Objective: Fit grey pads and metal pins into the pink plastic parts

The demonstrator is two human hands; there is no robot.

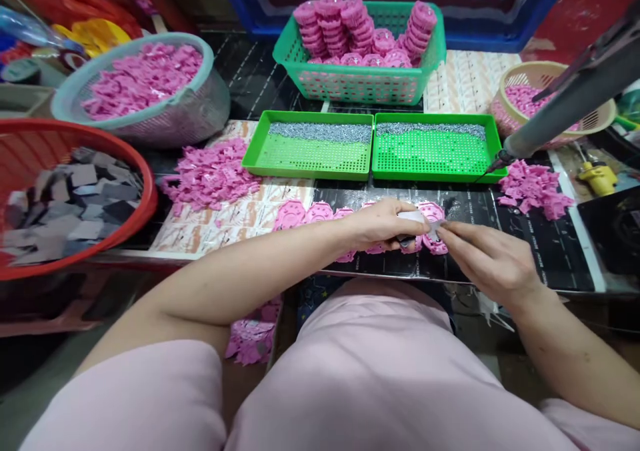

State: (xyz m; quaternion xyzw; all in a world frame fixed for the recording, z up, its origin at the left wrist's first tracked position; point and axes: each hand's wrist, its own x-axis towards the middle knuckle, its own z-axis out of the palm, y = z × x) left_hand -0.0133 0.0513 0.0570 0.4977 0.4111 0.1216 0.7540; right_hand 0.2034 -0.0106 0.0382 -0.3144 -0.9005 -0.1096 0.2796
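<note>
The person sits at a work bench topped by a printed black mat [550, 258], a pale pink top [350, 384] filling the bottom of the view; a red basket [149, 191] of grey foam squares [75, 201] stands to the left, and a grey-rimmed basket [125, 128] heaped with pink plastic pieces [143, 81] sits beyond it; a green plastic basket [360, 84] ahead holds stacks of pink toothed discs [357, 28]; a tan basket [555, 68] with more pink pieces lies to the right, partly behind a grey tube [555, 114] whose pointed tip almost reaches a tray. Two green perforated trays [435, 178] lie side by side, each with a band of silver beads [320, 132] along its far edge; loose pink piles [210, 174] lie to either side of them (the right one [535, 188] sits just beside the right tray). A row of pink discs [320, 212] runs along the mat just below the trays.

The left hand [383, 224] and right hand [487, 258] meet above that row, close over its right end; a pale strip [413, 217] spans the gap between them. The left fingers [415, 228] are together, curled around the strip, with a small dark piece [406, 240] under them; the right fingertips [445, 232] are together, pinching its other end.
</note>
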